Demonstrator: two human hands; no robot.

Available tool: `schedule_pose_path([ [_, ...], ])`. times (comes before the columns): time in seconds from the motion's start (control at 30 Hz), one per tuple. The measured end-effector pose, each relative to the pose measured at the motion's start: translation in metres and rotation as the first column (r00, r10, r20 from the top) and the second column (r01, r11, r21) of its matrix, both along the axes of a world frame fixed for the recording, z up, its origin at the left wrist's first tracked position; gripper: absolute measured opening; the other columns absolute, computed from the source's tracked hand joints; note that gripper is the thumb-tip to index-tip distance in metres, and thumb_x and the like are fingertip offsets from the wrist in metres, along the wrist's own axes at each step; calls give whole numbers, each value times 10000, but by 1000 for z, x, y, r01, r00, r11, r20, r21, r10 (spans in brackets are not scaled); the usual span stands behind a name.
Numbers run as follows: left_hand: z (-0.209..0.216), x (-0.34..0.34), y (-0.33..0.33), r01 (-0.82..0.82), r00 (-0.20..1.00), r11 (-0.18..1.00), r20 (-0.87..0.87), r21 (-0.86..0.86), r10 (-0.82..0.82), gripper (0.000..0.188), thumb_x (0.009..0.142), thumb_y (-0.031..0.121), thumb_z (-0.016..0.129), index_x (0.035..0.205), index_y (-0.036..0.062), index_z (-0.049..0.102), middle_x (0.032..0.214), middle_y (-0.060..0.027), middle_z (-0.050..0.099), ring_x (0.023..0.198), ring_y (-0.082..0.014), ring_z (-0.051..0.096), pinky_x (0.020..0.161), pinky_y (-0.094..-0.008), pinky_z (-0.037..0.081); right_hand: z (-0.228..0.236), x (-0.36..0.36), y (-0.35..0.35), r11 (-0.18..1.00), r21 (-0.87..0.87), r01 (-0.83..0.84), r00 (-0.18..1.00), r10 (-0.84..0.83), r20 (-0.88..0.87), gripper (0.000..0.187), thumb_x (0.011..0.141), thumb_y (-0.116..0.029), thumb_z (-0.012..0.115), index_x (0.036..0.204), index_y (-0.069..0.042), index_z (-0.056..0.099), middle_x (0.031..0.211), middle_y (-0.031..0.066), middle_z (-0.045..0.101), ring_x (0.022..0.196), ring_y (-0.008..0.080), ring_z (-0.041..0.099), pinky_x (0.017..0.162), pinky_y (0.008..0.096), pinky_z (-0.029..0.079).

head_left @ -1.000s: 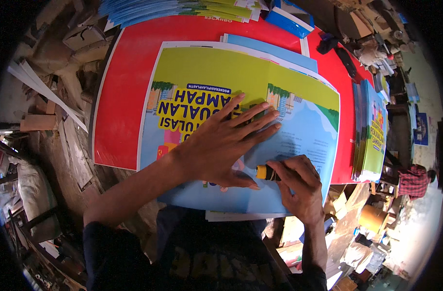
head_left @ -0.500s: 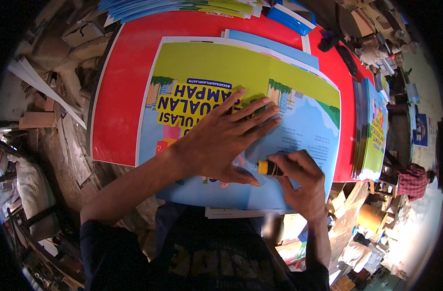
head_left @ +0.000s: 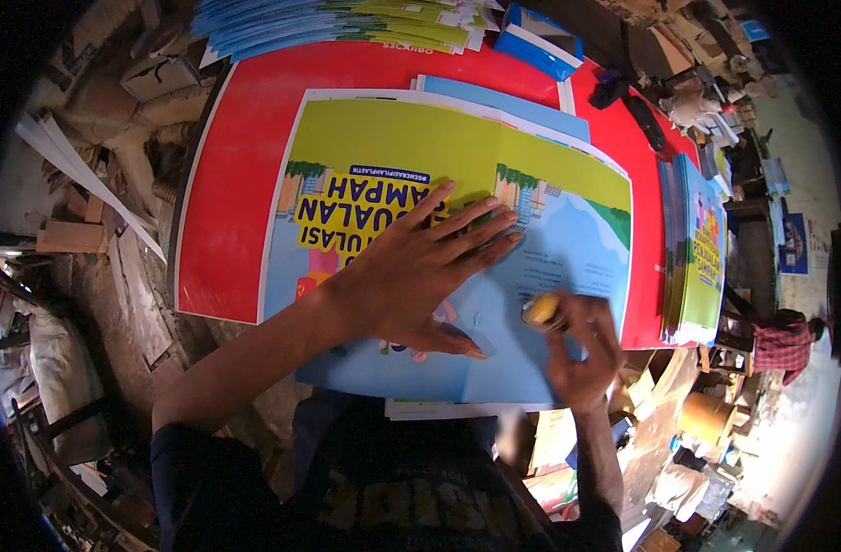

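A large printed sheet (head_left: 393,129), green and light blue with upside-down lettering, lies in front of me with other sheets showing from under it. Spread flat across its middle is my left hand (head_left: 411,271), its fingers apart and pressing on the paper. My right hand (head_left: 586,359) is closed around a small yellow-and-black hand tool (head_left: 542,311), held just right of my left thumb. Motion blurs the tool, so its exact kind is unclear. Between the hands, a small pale staple-like mark (head_left: 477,319) shows on the blue part.
The sheets rest on a red board (head_left: 232,193). Along its far side are a fanned paper pile (head_left: 338,28) and a blue box (head_left: 540,44). Stacked printed booklets (head_left: 696,262) sit at the right edge, a black object (head_left: 644,122) beyond. A person in a checked shirt (head_left: 782,347) is at far right.
My right hand has lifted the tool away from beside my left thumb and moved right. A small pale mark now shows there. My left hand stays flat on the sheet.
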State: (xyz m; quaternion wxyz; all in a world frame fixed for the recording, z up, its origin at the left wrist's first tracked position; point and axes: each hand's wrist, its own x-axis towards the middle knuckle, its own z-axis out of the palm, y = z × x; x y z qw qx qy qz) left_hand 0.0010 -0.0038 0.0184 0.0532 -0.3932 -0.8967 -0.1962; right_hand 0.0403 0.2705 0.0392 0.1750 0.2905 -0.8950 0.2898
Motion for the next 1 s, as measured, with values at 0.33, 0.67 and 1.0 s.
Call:
schedule_pose_path([
  [0.33,4,-3,8,20,1000,1000,-1,-15,-21,1177,818,896,505,1606,41,323,1671,-146,322,1579,-301,220,1299,-541,33,-11,-62,127,772,211,599,800,-581,-148,289,924,-63,755,1200,15,725,1178,155,706,1062,316,674,929,420,541],
  [0.67,8,-4,-2,51,997,995,61,-91,-45,1149,847,915,421,1580,31,386,1682,-157,301,1590,-323,185,1299,-548,-1,20,-63,-33,788,82,-610,761,553,340,321,766,-12,820,1067,-77,727,1135,92,632,1057,250,635,884,367,531],
  [1.0,11,1,0,-45,993,979,113,198,23,1175,831,716,680,1542,-136,294,1625,-308,326,1547,-421,286,1277,-529,181,1,-104,-53,429,218,-876,471,858,204,316,849,-163,709,1120,-47,594,1098,113,532,984,279,564,897,364,505],
])
